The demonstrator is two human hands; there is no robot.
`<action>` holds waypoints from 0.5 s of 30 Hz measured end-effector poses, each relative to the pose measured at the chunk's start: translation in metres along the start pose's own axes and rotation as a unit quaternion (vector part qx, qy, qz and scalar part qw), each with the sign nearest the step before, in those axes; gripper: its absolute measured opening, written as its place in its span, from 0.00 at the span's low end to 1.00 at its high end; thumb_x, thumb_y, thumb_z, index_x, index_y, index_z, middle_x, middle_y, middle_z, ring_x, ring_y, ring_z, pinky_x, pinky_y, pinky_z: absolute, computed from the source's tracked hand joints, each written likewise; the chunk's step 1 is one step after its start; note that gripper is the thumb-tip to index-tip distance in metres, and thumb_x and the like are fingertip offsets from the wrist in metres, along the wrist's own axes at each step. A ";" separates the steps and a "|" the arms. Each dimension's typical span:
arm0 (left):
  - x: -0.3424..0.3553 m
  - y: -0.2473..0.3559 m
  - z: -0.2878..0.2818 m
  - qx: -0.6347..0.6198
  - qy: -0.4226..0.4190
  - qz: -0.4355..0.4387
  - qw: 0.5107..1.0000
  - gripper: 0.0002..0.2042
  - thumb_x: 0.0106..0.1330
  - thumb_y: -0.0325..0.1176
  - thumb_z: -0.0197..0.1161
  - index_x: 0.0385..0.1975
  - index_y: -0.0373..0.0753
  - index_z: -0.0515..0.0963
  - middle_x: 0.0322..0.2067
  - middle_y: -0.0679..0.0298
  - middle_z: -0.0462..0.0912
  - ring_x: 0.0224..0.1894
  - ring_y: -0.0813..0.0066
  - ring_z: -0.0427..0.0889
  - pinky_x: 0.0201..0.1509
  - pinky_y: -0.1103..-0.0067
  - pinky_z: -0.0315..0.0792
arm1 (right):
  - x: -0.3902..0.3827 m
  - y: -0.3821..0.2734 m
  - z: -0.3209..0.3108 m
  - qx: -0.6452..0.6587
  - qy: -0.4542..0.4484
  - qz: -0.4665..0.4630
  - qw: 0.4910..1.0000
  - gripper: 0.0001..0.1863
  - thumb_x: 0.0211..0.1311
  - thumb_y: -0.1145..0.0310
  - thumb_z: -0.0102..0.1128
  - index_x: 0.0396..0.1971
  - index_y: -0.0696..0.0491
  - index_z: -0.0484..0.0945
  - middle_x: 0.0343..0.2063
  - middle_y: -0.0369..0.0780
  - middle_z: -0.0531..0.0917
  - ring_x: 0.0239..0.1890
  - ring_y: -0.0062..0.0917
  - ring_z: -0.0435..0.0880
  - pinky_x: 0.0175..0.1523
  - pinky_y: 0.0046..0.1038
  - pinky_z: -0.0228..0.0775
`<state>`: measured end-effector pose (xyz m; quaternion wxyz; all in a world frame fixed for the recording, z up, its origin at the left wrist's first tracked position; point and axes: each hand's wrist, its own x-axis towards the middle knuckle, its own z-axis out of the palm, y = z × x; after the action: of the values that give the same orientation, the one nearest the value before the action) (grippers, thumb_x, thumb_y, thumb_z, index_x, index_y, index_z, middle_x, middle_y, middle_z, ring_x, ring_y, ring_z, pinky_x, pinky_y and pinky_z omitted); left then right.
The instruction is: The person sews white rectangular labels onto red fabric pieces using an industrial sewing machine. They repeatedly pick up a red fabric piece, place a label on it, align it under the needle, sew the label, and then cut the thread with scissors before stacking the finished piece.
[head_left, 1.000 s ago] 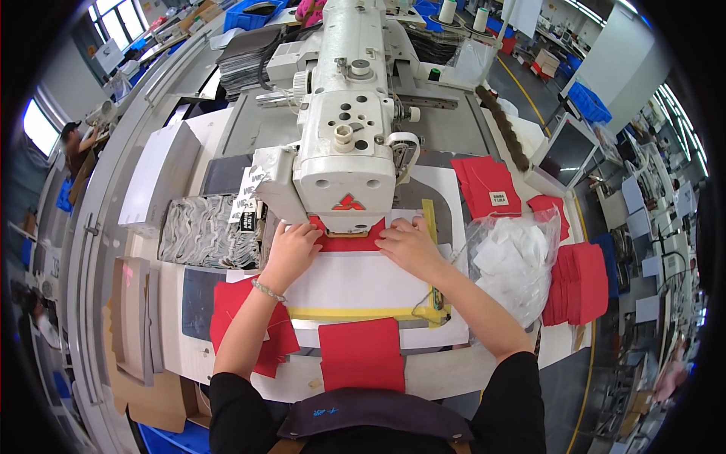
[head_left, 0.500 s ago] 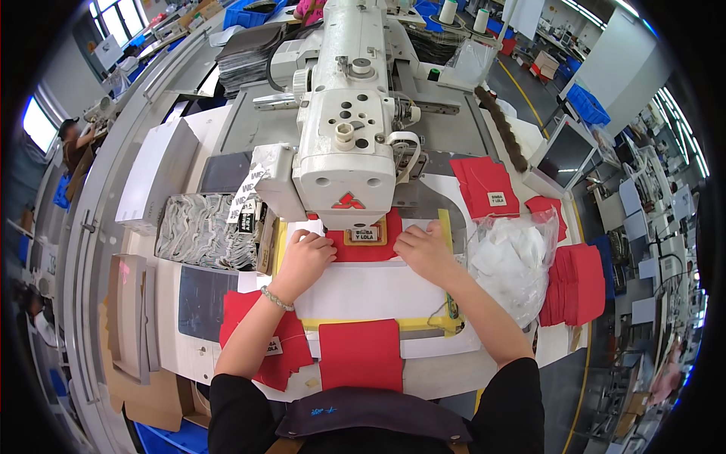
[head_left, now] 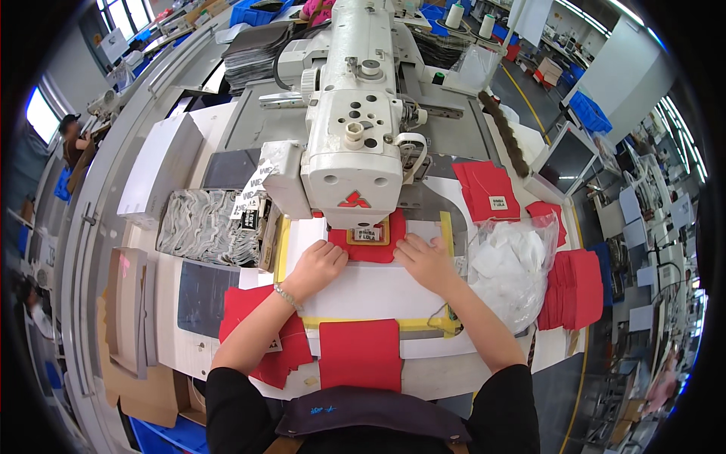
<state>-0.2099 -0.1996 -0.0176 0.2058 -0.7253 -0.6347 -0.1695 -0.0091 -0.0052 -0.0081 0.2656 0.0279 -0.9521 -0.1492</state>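
Under the head of a white sewing machine (head_left: 354, 163) lies a red fabric piece (head_left: 397, 236) with a small label (head_left: 368, 235) inside a tan frame. My left hand (head_left: 321, 266) is closed at the fabric's left edge, fingers curled and tips partly hidden. At the right edge my right hand (head_left: 423, 262) has its fingers bent onto the cloth, with the thumb side raised. Both hands rest over a white sheet (head_left: 363, 295) bordered with yellow tape. Nearest me, a folded red fabric stack (head_left: 360, 354) lies at the table's front edge.
Left stand a box of bundled labels (head_left: 208, 227), a white carton (head_left: 160, 166) and an open cardboard box (head_left: 128, 310). More red pieces (head_left: 261, 333) lie under my left forearm. Right are a plastic bag of white scraps (head_left: 508, 268), red stacks (head_left: 571, 289) and a screen (head_left: 566, 163).
My left hand has shifted right and toward me, its fingers more curled. My right hand has moved slightly toward me along the fabric's edge. The whole view has shifted a little.
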 end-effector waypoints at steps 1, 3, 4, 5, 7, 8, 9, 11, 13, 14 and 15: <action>-0.001 0.001 -0.002 0.003 0.000 0.015 1.000 0.03 0.49 0.28 0.59 0.23 0.39 0.73 0.22 0.67 0.72 0.27 0.72 0.75 0.36 0.78 0.70 | -0.001 -0.002 -0.002 -0.007 -0.005 -0.010 1.000 0.06 0.53 0.65 0.57 0.33 0.43 0.76 0.39 0.26 0.79 0.51 0.18 0.75 0.45 0.33 0.56; -0.002 0.003 -0.008 0.007 -0.004 0.033 0.999 0.03 0.49 0.27 0.59 0.22 0.39 0.72 0.22 0.67 0.72 0.27 0.72 0.75 0.36 0.78 0.70 | -0.002 -0.008 -0.007 -0.020 -0.014 -0.030 0.999 0.06 0.53 0.64 0.57 0.32 0.42 0.76 0.40 0.26 0.79 0.51 0.17 0.75 0.43 0.32 0.57; -0.002 0.004 -0.012 0.009 -0.009 0.037 0.999 0.03 0.48 0.27 0.59 0.22 0.39 0.72 0.22 0.67 0.72 0.27 0.72 0.75 0.36 0.78 0.70 | -0.001 -0.011 -0.008 -0.017 -0.012 -0.028 0.999 0.06 0.53 0.64 0.57 0.32 0.42 0.76 0.40 0.26 0.79 0.51 0.17 0.75 0.43 0.32 0.57; -0.002 0.004 -0.015 0.011 -0.013 0.040 0.999 0.03 0.48 0.27 0.59 0.22 0.38 0.73 0.22 0.67 0.72 0.28 0.72 0.75 0.36 0.78 0.70 | 0.000 -0.014 -0.009 -0.015 -0.010 -0.026 0.999 0.06 0.53 0.64 0.57 0.32 0.42 0.76 0.40 0.26 0.79 0.51 0.16 0.75 0.43 0.32 0.57; -0.006 0.007 -0.019 0.001 -0.039 0.054 0.998 0.06 0.50 0.26 0.60 0.27 0.35 0.75 0.22 0.67 0.71 0.28 0.73 0.75 0.36 0.78 0.71 | -0.003 -0.018 -0.012 0.001 -0.017 -0.023 1.000 0.06 0.52 0.64 0.57 0.32 0.42 0.76 0.40 0.26 0.79 0.51 0.16 0.75 0.41 0.31 0.58; -0.008 0.008 -0.022 -0.005 -0.052 0.061 0.997 0.07 0.50 0.25 0.60 0.30 0.33 0.76 0.23 0.66 0.71 0.28 0.73 0.75 0.35 0.77 0.71 | -0.006 -0.019 -0.013 0.015 -0.024 -0.023 0.999 0.06 0.52 0.64 0.57 0.32 0.42 0.76 0.40 0.26 0.79 0.51 0.16 0.75 0.41 0.31 0.58; -0.013 0.011 -0.026 -0.012 -0.061 0.068 0.996 0.07 0.50 0.25 0.60 0.30 0.33 0.76 0.23 0.66 0.71 0.28 0.73 0.75 0.35 0.78 0.71 | -0.009 -0.022 -0.016 0.031 -0.032 -0.023 0.999 0.06 0.52 0.64 0.57 0.32 0.42 0.76 0.39 0.26 0.79 0.50 0.16 0.75 0.40 0.31 0.59; -0.023 0.018 -0.036 -0.028 -0.079 0.084 0.993 0.07 0.50 0.25 0.61 0.30 0.33 0.76 0.23 0.66 0.71 0.28 0.73 0.75 0.35 0.78 0.71 | -0.019 -0.032 -0.029 0.056 -0.042 -0.024 0.997 0.07 0.52 0.64 0.58 0.32 0.43 0.76 0.40 0.26 0.79 0.50 0.16 0.76 0.38 0.31 0.59; -0.034 0.030 -0.049 -0.039 -0.081 0.103 0.991 0.09 0.50 0.25 0.61 0.31 0.31 0.77 0.25 0.66 0.73 0.29 0.74 0.76 0.36 0.78 0.71 | -0.028 -0.046 -0.038 0.081 -0.047 -0.027 0.995 0.07 0.52 0.64 0.58 0.33 0.43 0.76 0.40 0.26 0.79 0.50 0.16 0.76 0.37 0.31 0.59; -0.040 0.035 -0.054 -0.047 -0.084 0.108 0.990 0.09 0.50 0.25 0.61 0.32 0.31 0.77 0.26 0.66 0.74 0.30 0.74 0.76 0.36 0.79 0.71 | -0.034 -0.053 -0.041 0.090 -0.046 -0.027 0.995 0.08 0.51 0.64 0.58 0.33 0.43 0.76 0.41 0.26 0.79 0.50 0.16 0.76 0.37 0.31 0.60; -0.045 0.040 -0.057 -0.055 -0.086 0.114 0.988 0.09 0.50 0.25 0.61 0.32 0.31 0.78 0.26 0.66 0.75 0.30 0.74 0.77 0.36 0.79 0.72 | -0.041 -0.059 -0.045 0.096 -0.046 -0.025 0.994 0.08 0.51 0.64 0.59 0.34 0.43 0.76 0.41 0.26 0.79 0.51 0.16 0.76 0.36 0.31 0.60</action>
<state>-0.1758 -0.2714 0.0051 0.1286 -0.8150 -0.5528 -0.1167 0.0475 -0.0678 -0.0091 0.2136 0.0700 -0.9723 -0.0643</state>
